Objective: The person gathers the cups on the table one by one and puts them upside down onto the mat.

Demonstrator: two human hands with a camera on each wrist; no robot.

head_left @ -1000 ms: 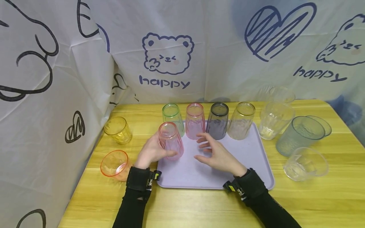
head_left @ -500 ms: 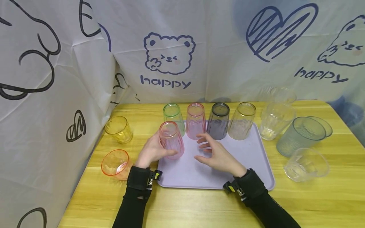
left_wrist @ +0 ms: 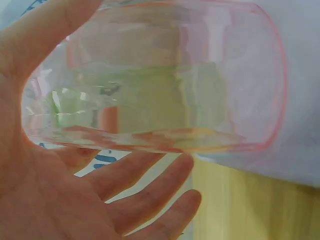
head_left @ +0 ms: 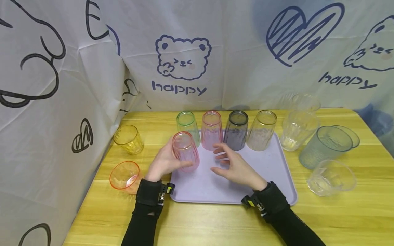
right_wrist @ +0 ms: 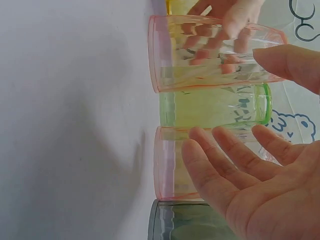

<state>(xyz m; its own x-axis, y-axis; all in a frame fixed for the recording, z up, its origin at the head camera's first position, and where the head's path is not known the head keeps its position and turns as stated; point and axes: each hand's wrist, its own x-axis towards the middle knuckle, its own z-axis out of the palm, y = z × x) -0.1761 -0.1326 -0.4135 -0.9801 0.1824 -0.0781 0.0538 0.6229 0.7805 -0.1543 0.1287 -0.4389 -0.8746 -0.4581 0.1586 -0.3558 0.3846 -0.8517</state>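
Note:
A pink drinking glass (head_left: 186, 152) stands upside down on the left part of a lilac tray (head_left: 209, 188). My left hand (head_left: 165, 160) is round this glass, thumb across its front and fingers along its far left side, as the left wrist view also shows. To the right my right hand (head_left: 235, 167) hovers over the tray with fingers loosely spread, holding nothing. Behind, a row of upturned glasses lines the tray's back: green (head_left: 192, 128), pink (head_left: 211, 131), dark grey (head_left: 235, 131) and pale clear-amber (head_left: 261, 131). The front pink glass partly hides the green one.
On the wooden table (head_left: 197, 225), a yellow glass (head_left: 128, 140) and an orange one (head_left: 124, 177) stand left of the tray. Right of it are a grey-blue glass (head_left: 323, 147), a clear one (head_left: 327, 177) and more clear glasses (head_left: 298, 128) behind. A printed cloth (head_left: 237, 58) hangs at the back.

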